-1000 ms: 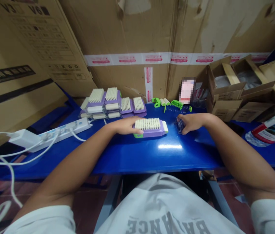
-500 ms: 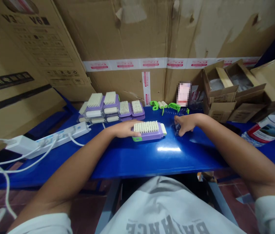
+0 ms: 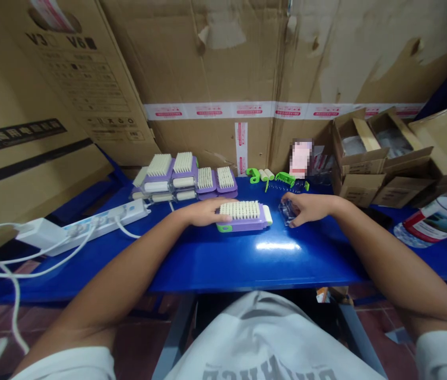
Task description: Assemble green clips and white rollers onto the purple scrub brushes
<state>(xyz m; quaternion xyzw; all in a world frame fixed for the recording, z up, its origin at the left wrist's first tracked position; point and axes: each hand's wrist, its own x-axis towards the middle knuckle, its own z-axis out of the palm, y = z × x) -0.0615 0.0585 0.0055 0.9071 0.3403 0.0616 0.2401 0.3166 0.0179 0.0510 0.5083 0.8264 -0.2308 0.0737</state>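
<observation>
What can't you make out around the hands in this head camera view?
In the head view:
The small clear piece: the fingers of the right hand cover most of it, so its shape is unclear.
The purple brush: the left hand hides its near left end.
The pink card: blurred out, print unreadable.
The printed package: cut off by the right edge.

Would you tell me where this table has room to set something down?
The widest bare patch of the blue table lies along its front edge, below the left hand, purple brush and right hand. The back is crowded with stacked purple brushes and green plastic parts, and the left with a power strip.
</observation>
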